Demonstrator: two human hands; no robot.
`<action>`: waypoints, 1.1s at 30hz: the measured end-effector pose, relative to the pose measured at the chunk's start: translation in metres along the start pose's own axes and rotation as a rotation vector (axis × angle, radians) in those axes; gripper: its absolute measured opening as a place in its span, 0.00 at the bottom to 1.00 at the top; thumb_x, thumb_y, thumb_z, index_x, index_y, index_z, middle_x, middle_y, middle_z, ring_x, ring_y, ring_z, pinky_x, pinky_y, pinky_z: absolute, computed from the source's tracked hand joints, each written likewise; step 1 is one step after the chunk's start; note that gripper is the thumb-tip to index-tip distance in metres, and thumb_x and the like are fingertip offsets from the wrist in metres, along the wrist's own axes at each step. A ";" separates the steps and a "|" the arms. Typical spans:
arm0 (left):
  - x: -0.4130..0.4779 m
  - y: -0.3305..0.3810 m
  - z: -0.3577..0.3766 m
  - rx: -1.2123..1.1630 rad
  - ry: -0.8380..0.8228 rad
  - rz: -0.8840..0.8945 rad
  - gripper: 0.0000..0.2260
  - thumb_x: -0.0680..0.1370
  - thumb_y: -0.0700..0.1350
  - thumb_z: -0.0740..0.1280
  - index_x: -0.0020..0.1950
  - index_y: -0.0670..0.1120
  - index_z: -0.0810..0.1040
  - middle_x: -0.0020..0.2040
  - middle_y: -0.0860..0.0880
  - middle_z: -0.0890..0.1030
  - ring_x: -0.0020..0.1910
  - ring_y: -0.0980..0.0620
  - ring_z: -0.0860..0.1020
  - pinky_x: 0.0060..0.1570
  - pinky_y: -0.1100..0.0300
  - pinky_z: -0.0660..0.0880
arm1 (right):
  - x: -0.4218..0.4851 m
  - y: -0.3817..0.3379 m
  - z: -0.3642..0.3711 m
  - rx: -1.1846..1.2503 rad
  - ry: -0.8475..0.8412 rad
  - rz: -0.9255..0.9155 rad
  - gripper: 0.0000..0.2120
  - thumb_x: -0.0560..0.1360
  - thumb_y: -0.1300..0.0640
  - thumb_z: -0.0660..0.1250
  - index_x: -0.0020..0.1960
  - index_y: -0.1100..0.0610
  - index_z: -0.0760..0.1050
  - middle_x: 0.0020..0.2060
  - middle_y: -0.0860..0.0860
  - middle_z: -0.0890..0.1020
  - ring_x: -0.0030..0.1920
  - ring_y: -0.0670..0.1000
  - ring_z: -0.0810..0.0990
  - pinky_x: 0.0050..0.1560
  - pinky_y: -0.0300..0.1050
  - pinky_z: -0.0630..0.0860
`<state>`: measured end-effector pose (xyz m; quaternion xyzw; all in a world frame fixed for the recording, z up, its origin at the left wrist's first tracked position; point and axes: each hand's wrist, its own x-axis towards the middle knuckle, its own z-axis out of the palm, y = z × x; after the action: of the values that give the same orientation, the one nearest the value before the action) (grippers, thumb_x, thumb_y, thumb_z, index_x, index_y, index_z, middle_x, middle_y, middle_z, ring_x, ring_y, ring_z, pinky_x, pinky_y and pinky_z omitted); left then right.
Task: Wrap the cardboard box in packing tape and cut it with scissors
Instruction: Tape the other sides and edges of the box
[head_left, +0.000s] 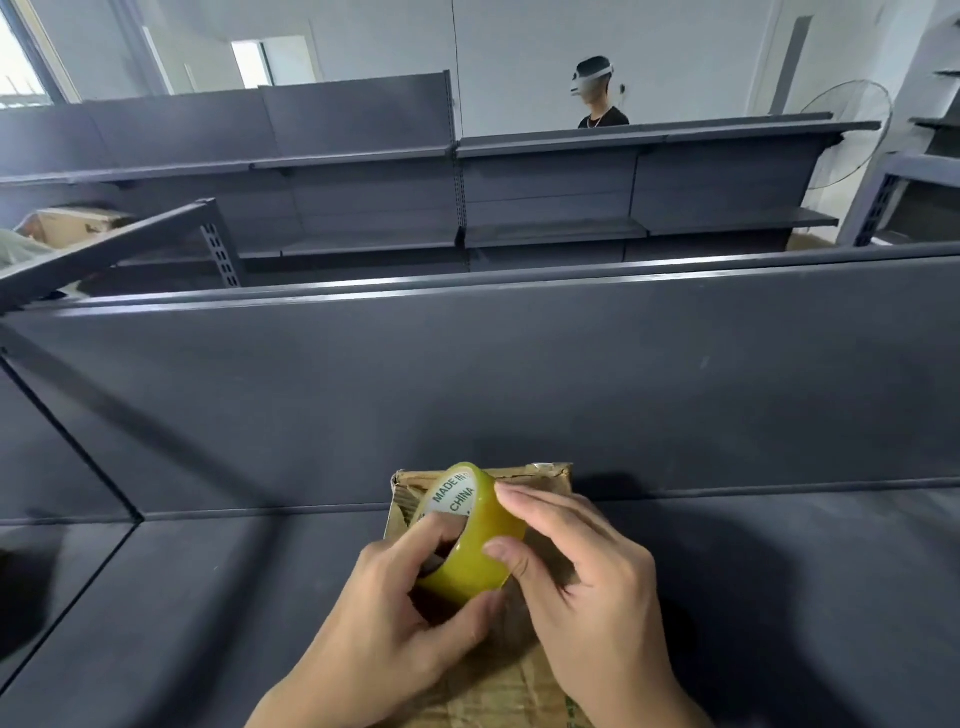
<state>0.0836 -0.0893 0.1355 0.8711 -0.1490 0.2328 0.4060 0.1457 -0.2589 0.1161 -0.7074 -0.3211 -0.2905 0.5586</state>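
A worn brown cardboard box (540, 480) lies on the dark shelf at the bottom centre, mostly hidden under my hands. Above it I hold a roll of yellowish packing tape (480, 540) with a white core printed "MADE IN CHINA". My left hand (395, 618) grips the roll, one finger through its core and the thumb under its outer face. My right hand (582, 577) touches the roll's outer surface with thumb and fingertips. No scissors are in view.
The box sits on a dark grey metal shelf (234, 597) with an upright back panel (519, 374) right behind it. More grey shelving (545, 208) stands beyond. A person (597, 93) with a headset stands far back; a fan (847, 130) is at right.
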 end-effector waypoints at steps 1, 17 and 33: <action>0.000 0.001 0.000 0.016 -0.026 0.005 0.13 0.74 0.45 0.78 0.53 0.55 0.78 0.35 0.60 0.75 0.30 0.60 0.70 0.31 0.67 0.67 | 0.000 0.001 -0.001 0.011 0.011 -0.004 0.14 0.76 0.53 0.73 0.59 0.58 0.84 0.57 0.45 0.85 0.60 0.46 0.83 0.56 0.46 0.81; -0.001 0.005 0.000 0.086 -0.052 -0.018 0.12 0.75 0.43 0.76 0.56 0.53 0.80 0.43 0.60 0.81 0.39 0.56 0.78 0.37 0.64 0.74 | -0.004 -0.002 0.002 -0.130 -0.108 -0.091 0.16 0.79 0.52 0.69 0.65 0.57 0.81 0.63 0.47 0.80 0.64 0.48 0.79 0.60 0.44 0.79; -0.006 0.001 0.004 0.114 -0.042 -0.048 0.11 0.76 0.55 0.72 0.57 0.61 0.77 0.47 0.63 0.80 0.44 0.55 0.80 0.40 0.58 0.79 | -0.005 -0.002 0.004 -0.205 0.041 -0.170 0.12 0.74 0.53 0.76 0.53 0.59 0.87 0.53 0.48 0.86 0.54 0.47 0.84 0.53 0.42 0.82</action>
<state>0.0793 -0.0929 0.1304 0.9008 -0.1229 0.2129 0.3580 0.1412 -0.2548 0.1128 -0.7251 -0.3370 -0.3824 0.4631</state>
